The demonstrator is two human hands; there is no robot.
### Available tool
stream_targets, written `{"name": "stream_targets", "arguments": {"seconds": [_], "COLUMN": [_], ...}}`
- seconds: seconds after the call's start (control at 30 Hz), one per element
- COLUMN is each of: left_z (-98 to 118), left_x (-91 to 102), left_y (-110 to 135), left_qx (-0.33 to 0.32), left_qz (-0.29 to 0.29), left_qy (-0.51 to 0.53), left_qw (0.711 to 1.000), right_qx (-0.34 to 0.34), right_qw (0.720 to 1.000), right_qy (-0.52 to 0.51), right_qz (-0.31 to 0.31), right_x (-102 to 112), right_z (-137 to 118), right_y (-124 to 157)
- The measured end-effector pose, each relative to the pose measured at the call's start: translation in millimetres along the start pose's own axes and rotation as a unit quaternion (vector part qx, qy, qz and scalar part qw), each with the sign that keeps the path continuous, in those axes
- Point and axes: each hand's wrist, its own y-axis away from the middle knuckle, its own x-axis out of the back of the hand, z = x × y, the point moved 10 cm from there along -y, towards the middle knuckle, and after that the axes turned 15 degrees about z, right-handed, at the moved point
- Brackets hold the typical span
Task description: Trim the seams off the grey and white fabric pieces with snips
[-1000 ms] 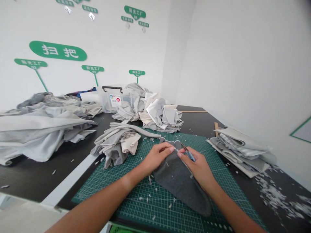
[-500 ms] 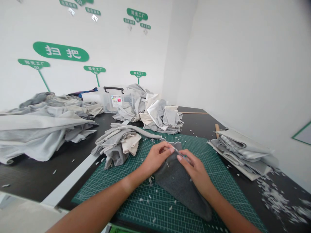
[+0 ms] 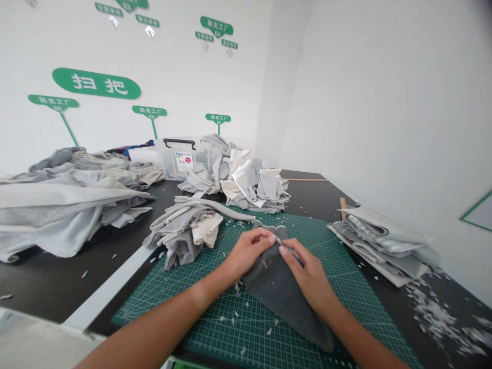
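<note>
A dark grey cloth (image 3: 284, 297) lies over the green cutting mat (image 3: 165, 302), its pale-edged end pointing away from me. My left hand (image 3: 251, 248) is closed in a pinch on the cloth near that far end. Just to its right, my right hand (image 3: 307, 269) is closed round a small slim tool (image 3: 295, 256), mostly hidden by the fingers; a bluish part shows. The tool's tip meets the cloth beside my left fingertips. A loose pale thread (image 3: 264, 263) lies on the cloth below.
A bundle of grey and cream cloths (image 3: 188, 228) sits on the mat's left. Larger cloth heaps (image 3: 73, 205) (image 3: 257, 182) stand behind, beside a clear plastic box (image 3: 169, 161). Folded cloths (image 3: 384, 246) and pale scraps (image 3: 438, 318) lie right on the black table.
Both hands stay at the cloth's far end. My right fingers have shifted slightly round the tool; the cloth has hardly moved.
</note>
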Motion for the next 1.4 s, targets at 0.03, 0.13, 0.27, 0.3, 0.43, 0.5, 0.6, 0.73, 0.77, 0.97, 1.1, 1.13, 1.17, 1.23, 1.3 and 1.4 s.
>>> {"name": "stream_targets", "arguments": {"seconds": [0.03,0.13,0.27,0.3,0.43,0.5,0.6,0.73,0.77,0.97,1.1,1.13,1.17,1.23,1.3,1.4], "left_z": [-0.2,-1.1,-0.1,0.4,-0.2,-1.6,-3.4,-4.1,-4.1,-5.5,-7.3,-8.6,-10.2,-13.1,-14.9,-15.7], "left_x": [0.3,-0.5,-3.1,-3.5,-3.9,-3.7,-3.7,-4.4,-4.9,-6.4,-6.1,-5.4,-4.8,-4.0,-4.2,-5.5], "left_y": [0.3,1.7,2.9,2.6,0.6,-0.3,-0.5,0.7,1.1,2.6,1.8,1.4,1.0,0.7,0.9,1.5], "left_qx": [0.003,0.012,0.012,0.010,0.002,0.000,-0.001,-0.002,-0.001,0.012,0.008,0.009,0.010,0.014,0.015,0.014], "left_qz": [0.002,0.000,-0.009,-0.009,-0.011,-0.010,-0.008,-0.009,-0.010,-0.012,-0.014,-0.012,-0.011,-0.009,-0.010,-0.016], "left_qy": [0.004,0.013,0.006,0.005,0.002,-0.002,-0.007,-0.007,-0.004,-0.003,-0.008,-0.010,-0.012,-0.015,-0.014,-0.014], "left_qw": [1.000,1.000,1.000,1.000,1.000,1.000,1.000,1.000,1.000,1.000,1.000,1.000,1.000,1.000,1.000,1.000], "right_qx": [0.001,0.002,0.002,0.000,-0.010,-0.016,-0.026,-0.028,-0.031,-0.047,-0.037,-0.037,-0.037,-0.034,-0.028,-0.025], "right_qw": [1.000,1.000,1.000,1.000,1.000,1.000,0.999,0.999,0.999,0.999,0.999,0.999,0.999,0.999,0.999,0.999], "right_qy": [0.006,0.014,0.012,0.013,0.014,0.014,0.011,0.003,0.002,-0.002,-0.001,-0.001,-0.002,-0.005,-0.007,-0.013], "right_qz": [0.001,-0.002,-0.007,-0.006,-0.011,-0.017,-0.019,-0.017,-0.017,-0.025,-0.020,-0.020,-0.019,-0.017,-0.016,-0.018], "right_x": [0.4,-0.5,-2.1,-2.0,-2.5,-3.4,-3.8,-4.1,-4.2,-5.4,-5.2,-5.6,-5.9,-6.9,-8.0,-9.6], "right_z": [-0.1,-0.4,-0.9,-0.7,1.0,1.8,2.6,1.5,1.9,6.5,4.7,4.6,4.4,3.9,3.3,3.3], "right_y": [0.0,0.1,-0.4,-0.5,0.4,1.3,2.1,2.8,3.2,5.7,4.8,4.6,4.4,4.2,4.3,5.0]}}
